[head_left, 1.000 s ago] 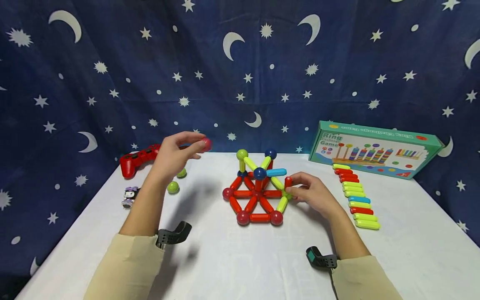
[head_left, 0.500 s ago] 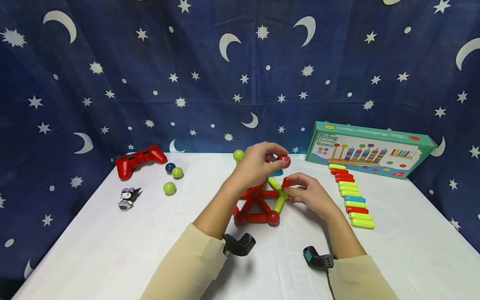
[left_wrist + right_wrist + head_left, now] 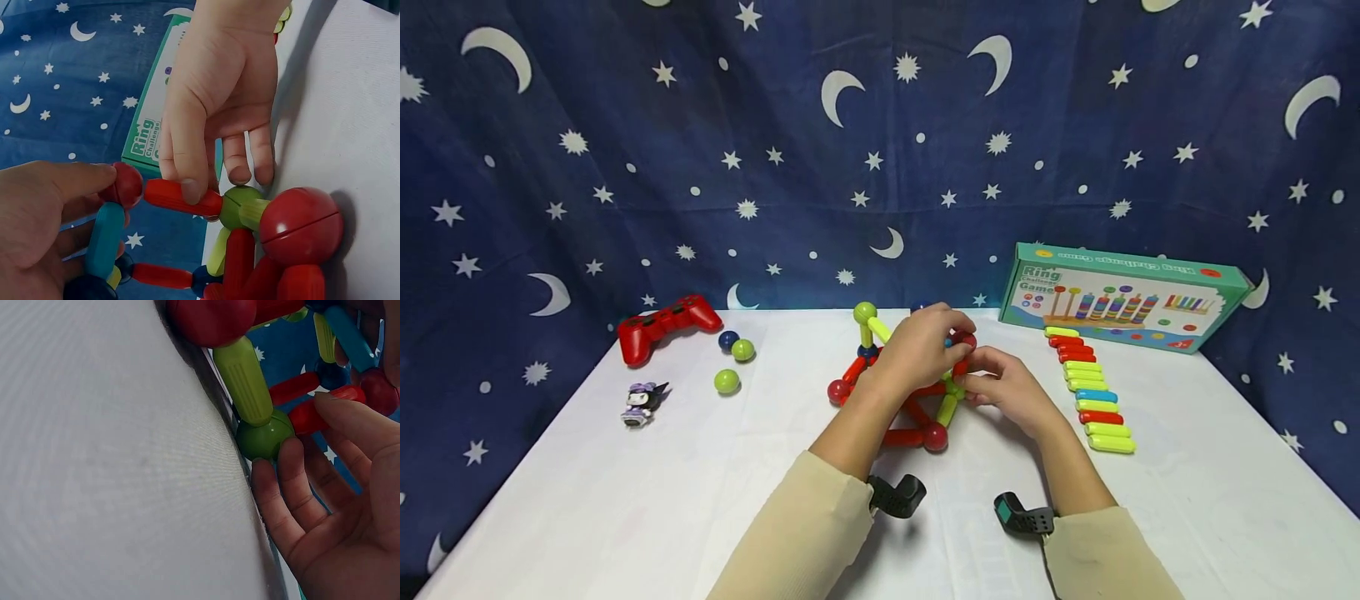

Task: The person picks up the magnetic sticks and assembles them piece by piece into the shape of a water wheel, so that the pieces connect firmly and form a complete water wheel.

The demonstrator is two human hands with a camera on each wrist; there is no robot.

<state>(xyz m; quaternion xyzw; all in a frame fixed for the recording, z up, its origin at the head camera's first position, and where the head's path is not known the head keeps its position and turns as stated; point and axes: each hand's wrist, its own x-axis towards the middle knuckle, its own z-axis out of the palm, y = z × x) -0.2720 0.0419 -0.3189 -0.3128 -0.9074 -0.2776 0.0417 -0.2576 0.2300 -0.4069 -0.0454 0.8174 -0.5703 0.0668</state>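
A structure of magnetic rods and balls stands mid-table, with a red ball (image 3: 935, 437) at its near corner. My left hand (image 3: 921, 350) pinches another red ball (image 3: 128, 185) between thumb and fingers. That ball meets the end of a light blue rod (image 3: 104, 240), which runs to a dark blue ball (image 3: 90, 289). At the right side, my right hand (image 3: 1007, 387) pinches an upright red rod (image 3: 310, 417) standing on a green ball (image 3: 265, 439); its fingertips touch that ball. The rod's top lies against or very near the held red ball. My left hand hides part of the structure.
Right of the structure lies a column of loose rods (image 3: 1097, 397), before a green game box (image 3: 1123, 296). At left are a red game controller (image 3: 668, 327), a small figurine (image 3: 642, 405), two green balls (image 3: 727, 382) and a dark blue ball (image 3: 727, 340).
My left hand has carried the red ball from the left across to the structure, then lowered it to the tops of the blue and red rods. My right hand keeps its hold.
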